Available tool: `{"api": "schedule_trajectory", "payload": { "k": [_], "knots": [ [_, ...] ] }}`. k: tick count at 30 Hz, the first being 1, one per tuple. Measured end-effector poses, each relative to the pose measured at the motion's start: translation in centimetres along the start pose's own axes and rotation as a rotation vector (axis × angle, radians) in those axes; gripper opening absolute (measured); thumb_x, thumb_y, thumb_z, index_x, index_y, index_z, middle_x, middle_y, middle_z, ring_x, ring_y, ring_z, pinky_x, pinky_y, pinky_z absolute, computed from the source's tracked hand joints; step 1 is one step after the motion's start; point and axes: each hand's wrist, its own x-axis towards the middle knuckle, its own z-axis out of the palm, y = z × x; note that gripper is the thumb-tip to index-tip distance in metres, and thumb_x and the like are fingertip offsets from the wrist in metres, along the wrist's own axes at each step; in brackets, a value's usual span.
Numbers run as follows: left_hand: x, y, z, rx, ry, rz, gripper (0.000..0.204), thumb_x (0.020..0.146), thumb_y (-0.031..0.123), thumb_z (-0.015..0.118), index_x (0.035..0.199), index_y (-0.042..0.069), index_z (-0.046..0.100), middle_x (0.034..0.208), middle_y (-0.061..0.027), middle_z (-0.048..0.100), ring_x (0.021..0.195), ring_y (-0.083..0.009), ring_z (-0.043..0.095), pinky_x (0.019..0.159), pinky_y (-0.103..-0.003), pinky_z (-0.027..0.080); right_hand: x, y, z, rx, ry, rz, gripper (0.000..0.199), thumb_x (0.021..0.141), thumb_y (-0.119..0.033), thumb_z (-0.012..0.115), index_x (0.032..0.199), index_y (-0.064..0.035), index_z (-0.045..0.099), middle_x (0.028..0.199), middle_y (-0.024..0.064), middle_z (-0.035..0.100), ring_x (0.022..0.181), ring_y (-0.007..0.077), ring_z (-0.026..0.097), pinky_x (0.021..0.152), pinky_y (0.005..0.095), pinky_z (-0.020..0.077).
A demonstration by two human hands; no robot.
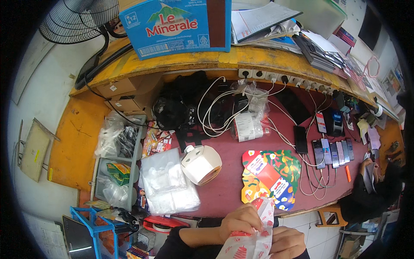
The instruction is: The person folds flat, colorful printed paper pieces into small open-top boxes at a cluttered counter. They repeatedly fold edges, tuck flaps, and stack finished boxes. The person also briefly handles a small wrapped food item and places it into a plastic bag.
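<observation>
A white paper bag (266, 212) with red print is held upright at the table's near edge, in front of my body. My left hand (242, 222) pinches its upper left side with curled fingers. Lower down on its right side, my right hand (286, 243) grips the paper, the fingers folded in. Just beyond the bag lies a flat, colourful printed cardboard sleeve (271, 177) in red, yellow, green and blue. To its left stands a white paper food box (200, 163), beside a stack of clear plastic bags (168, 181). The inside of the paper bag is hidden.
Charging cables (215, 125) and several phones (334, 154) spread over the table's back and right. Grey bins (137, 159) hold plastic bags at left. A yellow shelf (233, 60) carries a blue carton (177, 30). Another person's black sleeve (371, 194) shows at far right.
</observation>
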Motion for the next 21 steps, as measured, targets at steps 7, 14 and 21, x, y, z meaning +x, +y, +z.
{"api": "schedule_trajectory", "payload": {
  "k": [7,14,21],
  "knots": [
    [-2.0,-1.4,-0.2,-0.061,0.138,-0.056,0.027,0.082,0.014,0.066,0.101,0.006,0.049,0.096,-0.0191,0.062,0.080,-0.0275,0.059,0.074,-0.040,0.043,-2.5,0.9,-0.5,-0.224,-0.051,0.132,0.026,0.068,-0.012,0.079,0.089,-0.0013,0.068,0.068,0.0046,0.056,0.058,0.0191,0.056,0.053,0.0298,0.0445],
    [-3.1,-2.0,-0.2,-0.081,0.211,-0.066,0.029,0.081,0.015,0.068,0.101,0.006,0.049,0.094,-0.0185,0.062,0.081,-0.0271,0.060,0.075,-0.040,0.043,-1.8,0.5,0.0,-0.301,-0.071,0.149,0.032,0.068,-0.014,0.079,0.092,0.0036,0.066,0.070,0.0079,0.056,0.058,0.0180,0.055,0.048,0.0271,0.0425],
    [-3.4,-2.0,-0.3,-0.063,0.198,-0.053,0.030,0.081,0.017,0.068,0.101,0.005,0.048,0.093,-0.0185,0.062,0.080,-0.0269,0.059,0.075,-0.039,0.043,-2.7,0.5,-0.8,-0.185,-0.153,0.250,0.034,0.067,-0.007,0.081,0.095,0.0050,0.066,0.074,0.0103,0.060,0.054,0.0184,0.056,0.048,0.0288,0.0464]
  ]
}}
